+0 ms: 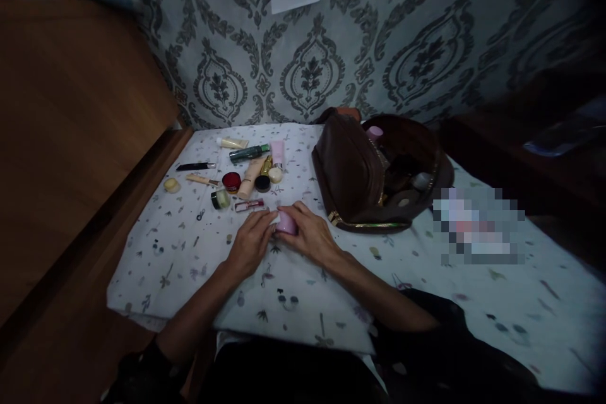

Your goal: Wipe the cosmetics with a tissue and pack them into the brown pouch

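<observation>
Close to the front of the cloth, both my hands meet around a small lilac cosmetic container (286,223). My right hand (312,233) has its fingers and thumb closed around the container's right side. On its left, my left hand (250,237) pinches at a pale end of it, and the fingers partly hide that spot. Just beyond my left hand lie a lip gloss tube (249,204), a small jar with a dark lid (220,199) and a red jar (231,182). A beige tube (251,178) lies behind them.
A brown bag (348,167) gapes at the right, with cosmetics inside. Further back lie a green tube (249,153), a pink tube (277,153), a black pencil-like item (195,166) and a brush (202,179). A blurred-out item (478,227) sits right of the bag. Patterned wallpaper stands behind.
</observation>
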Motion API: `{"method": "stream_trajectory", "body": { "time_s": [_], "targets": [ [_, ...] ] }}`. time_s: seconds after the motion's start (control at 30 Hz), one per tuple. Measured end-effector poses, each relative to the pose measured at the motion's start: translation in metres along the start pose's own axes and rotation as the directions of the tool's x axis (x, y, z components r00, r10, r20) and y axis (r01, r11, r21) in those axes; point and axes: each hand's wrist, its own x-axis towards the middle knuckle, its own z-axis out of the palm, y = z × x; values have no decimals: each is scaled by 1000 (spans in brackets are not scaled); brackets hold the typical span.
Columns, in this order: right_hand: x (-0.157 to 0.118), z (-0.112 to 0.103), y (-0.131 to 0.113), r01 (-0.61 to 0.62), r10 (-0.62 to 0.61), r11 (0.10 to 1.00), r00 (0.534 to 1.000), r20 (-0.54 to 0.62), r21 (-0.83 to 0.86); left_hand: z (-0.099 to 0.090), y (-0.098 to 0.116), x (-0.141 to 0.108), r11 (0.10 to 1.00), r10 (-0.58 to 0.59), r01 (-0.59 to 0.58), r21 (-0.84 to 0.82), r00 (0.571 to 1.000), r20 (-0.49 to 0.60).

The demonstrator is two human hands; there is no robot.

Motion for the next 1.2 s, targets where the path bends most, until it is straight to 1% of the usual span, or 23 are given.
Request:
{"method": "stream_trajectory", "body": {
  "time_s": [0.07, 0.17, 0.23, 0.27, 0.33, 0.4, 0.5, 0.53, 0.57, 0.6, 0.67, 0.77, 0.87, 0.93, 1.0, 1.1, 1.13, 1.2],
  "targets": [
    [0, 0, 2, 9, -8, 998, 1000, -10, 68, -1, -1, 0, 997, -54, 55, -48, 998, 29],
    [1, 1, 4, -4, 20, 972, 998, -63, 235, -2, -2, -1, 981, -151, 157, -112, 987, 58],
    [2, 3, 4, -32, 68, 927, 994, -82, 373, -3, -2, -1, 966, -208, 213, -144, 977, 46],
    [3, 3, 3, -56, 100, 891, 992, -75, 451, -4, -2, -1, 958, -234, 236, -165, 972, 34],
    [4, 4, -1, -121, 170, 779, 985, -21, 616, -4, 0, 0, 939, -272, 270, -211, 962, 19],
    [4, 4, -5, -187, 229, 629, 972, 51, 754, -3, 2, 0, 925, -297, 292, -242, 955, 15],
    [4, 4, -10, -238, 288, 404, 950, 125, 883, -2, 5, -1, 923, -311, 304, -234, 950, 8],
    [4, 4, -11, -251, 299, 343, 943, 148, 905, -1, 6, -1, 926, -309, 302, -225, 951, 2],
    [4, 3, -12, -269, 305, 300, 936, 175, 915, -1, 7, -1, 930, -305, 297, -217, 952, -5],
    [4, 3, -12, -288, 308, 278, 930, 198, 916, -1, 8, -1, 933, -301, 292, -210, 954, -11],
    [4, 1, -12, -317, 306, 290, 925, 226, 903, -2, 8, -2, 936, -295, 285, -207, 956, -15],
    [6, -1, -11, -321, 303, 331, 927, 222, 888, -3, 7, -2, 939, -283, 273, -209, 959, -19],
    [6, 0, -10, -336, 316, 312, 919, 236, 889, -5, 6, -1, 948, -265, 254, -192, 964, -31],
    [6, 3, -10, -358, 331, 254, 905, 267, 899, -5, 7, -1, 955, -250, 238, -178, 967, -44],
    [5, 6, -11, -360, 339, 160, 894, 292, 919, -4, 8, -2, 964, -224, 212, -159, 972, -65],
    [4, 7, -14, -331, 324, 18, 895, 307, 944, 0, 10, -5, 983, -160, 152, -104, 984, -77],
    [4, 7, -14, -326, 314, -13, 896, 313, 945, 2, 10, -6, 988, -137, 131, -82, 988, -73],
    [4, 7, -14, -327, 289, -43, 900, 325, 944, 4, 9, -8, 993, -109, 106, -51, 992, -60]
  ]
}}
